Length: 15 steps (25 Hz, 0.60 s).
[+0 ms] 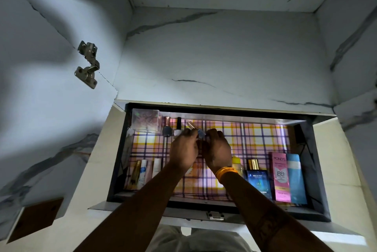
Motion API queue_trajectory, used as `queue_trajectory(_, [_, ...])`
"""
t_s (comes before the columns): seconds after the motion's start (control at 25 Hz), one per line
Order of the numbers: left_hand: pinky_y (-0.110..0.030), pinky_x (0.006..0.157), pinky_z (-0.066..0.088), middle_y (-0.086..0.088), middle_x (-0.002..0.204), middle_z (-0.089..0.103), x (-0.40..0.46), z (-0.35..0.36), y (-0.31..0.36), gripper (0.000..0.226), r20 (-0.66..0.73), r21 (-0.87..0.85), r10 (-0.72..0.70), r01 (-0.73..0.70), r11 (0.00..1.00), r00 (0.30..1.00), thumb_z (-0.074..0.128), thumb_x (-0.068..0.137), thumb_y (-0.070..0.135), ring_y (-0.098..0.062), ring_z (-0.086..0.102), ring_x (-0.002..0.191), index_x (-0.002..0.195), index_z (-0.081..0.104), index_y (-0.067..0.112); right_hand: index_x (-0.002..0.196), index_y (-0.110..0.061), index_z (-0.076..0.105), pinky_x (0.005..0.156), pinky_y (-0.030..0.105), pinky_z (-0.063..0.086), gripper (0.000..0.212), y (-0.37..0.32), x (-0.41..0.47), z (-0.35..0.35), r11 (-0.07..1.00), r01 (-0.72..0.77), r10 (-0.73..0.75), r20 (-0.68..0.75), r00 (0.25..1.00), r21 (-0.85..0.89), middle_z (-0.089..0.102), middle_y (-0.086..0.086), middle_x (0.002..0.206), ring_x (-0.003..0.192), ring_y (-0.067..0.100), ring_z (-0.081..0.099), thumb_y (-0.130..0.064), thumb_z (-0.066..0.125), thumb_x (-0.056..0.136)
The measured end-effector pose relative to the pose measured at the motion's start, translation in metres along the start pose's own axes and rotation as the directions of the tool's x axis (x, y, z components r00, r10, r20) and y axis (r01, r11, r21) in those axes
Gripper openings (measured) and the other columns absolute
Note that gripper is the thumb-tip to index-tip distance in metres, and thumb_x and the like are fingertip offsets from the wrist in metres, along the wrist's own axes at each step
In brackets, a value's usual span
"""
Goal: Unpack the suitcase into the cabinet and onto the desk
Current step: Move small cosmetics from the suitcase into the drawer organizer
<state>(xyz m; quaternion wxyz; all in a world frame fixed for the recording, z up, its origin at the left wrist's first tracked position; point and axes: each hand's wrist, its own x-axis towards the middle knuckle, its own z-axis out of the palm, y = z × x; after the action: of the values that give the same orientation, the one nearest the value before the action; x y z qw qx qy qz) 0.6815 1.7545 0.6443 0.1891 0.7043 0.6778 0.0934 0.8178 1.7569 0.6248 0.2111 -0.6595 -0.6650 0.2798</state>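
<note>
I look down into an open cabinet drawer [318,162] lined with checked pink and yellow paper. Both hands reach to its back row. My left hand [184,149] grips a small bottle with a gold cap [191,124]. My right hand [217,149], with gold bangles on the wrist, pinches a small blue bottle [201,133] between the two hands. To the left stand a grey nail polish bottle [167,129], a black-capped one [178,127] and a clear box [145,119].
Along the drawer's front stand several tubes [143,172] at left, and a yellow bottle [237,165], a blue perfume bottle [258,178], a pink BB cream box [281,176] and a blue box [296,178] at right. A door hinge [87,64] sits upper left.
</note>
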Motion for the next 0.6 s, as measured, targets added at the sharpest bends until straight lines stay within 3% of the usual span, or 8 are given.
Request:
queue_trajectory(0.12, [-0.034,0.074,0.06,-0.005,0.135,0.059,-0.003,-0.007,-0.001,0.042,-0.025,0.068,0.009,-0.007,0.998,1.0,0.072,0.09,0.017,-0.027,0.068,0.109,0.131,0.062,0.021,0.133,-0.01,0.059,0.071,0.038,0.056,0.043,-0.003,0.006,-0.005,0.999,0.053,-0.053,0.04,0.998,0.003,0.062,0.015,0.117,0.094,0.035,0.065,-0.02,0.068,0.092])
queue_trajectory(0.2, [-0.034,0.067,0.059,-0.008,0.133,0.058,-0.012,-0.012,-0.01,0.043,-0.05,0.059,0.017,-0.014,0.998,0.999,0.077,0.086,0.024,-0.029,0.069,0.103,0.127,0.064,0.018,0.136,-0.011,0.06,0.078,0.043,0.059,0.048,-0.007,0.013,-0.006,0.992,0.126,-0.123,0.095,0.988,-0.028,0.063,0.015,0.121,0.101,0.036,0.065,-0.019,0.066,0.088])
queue_trajectory(0.4, [-0.026,0.061,0.05,-0.006,0.12,0.063,-0.027,-0.011,-0.027,0.037,0.06,0.142,0.108,-0.115,0.983,0.992,0.064,0.095,0.047,-0.023,0.069,0.088,0.118,0.065,0.018,0.115,-0.015,0.068,0.07,0.037,0.057,0.025,-0.01,0.019,-0.004,0.989,0.079,-0.071,0.068,0.995,-0.123,0.068,0.008,0.104,0.092,0.03,0.067,-0.022,0.063,0.092])
queue_trajectory(0.52, [-0.034,0.072,0.058,-0.01,0.139,0.056,-0.025,-0.007,-0.019,0.046,0.194,0.255,0.117,-0.165,0.953,0.974,0.053,0.099,0.049,-0.026,0.068,0.104,0.134,0.057,0.018,0.119,-0.011,0.067,0.07,0.037,0.055,0.028,-0.007,0.014,-0.007,0.996,0.036,-0.035,0.021,0.999,-0.081,0.067,0.011,0.103,0.089,0.032,0.067,-0.022,0.066,0.093])
queue_trajectory(0.6, [-0.037,0.081,0.059,-0.01,0.147,0.051,-0.02,-0.009,-0.012,0.045,0.204,0.253,0.093,-0.144,0.957,0.974,0.052,0.101,0.04,-0.029,0.064,0.117,0.141,0.052,0.018,0.122,-0.012,0.066,0.067,0.035,0.053,0.03,-0.006,0.007,-0.01,0.998,0.044,-0.043,0.013,0.999,-0.048,0.066,0.012,0.103,0.085,0.033,0.066,-0.025,0.067,0.095])
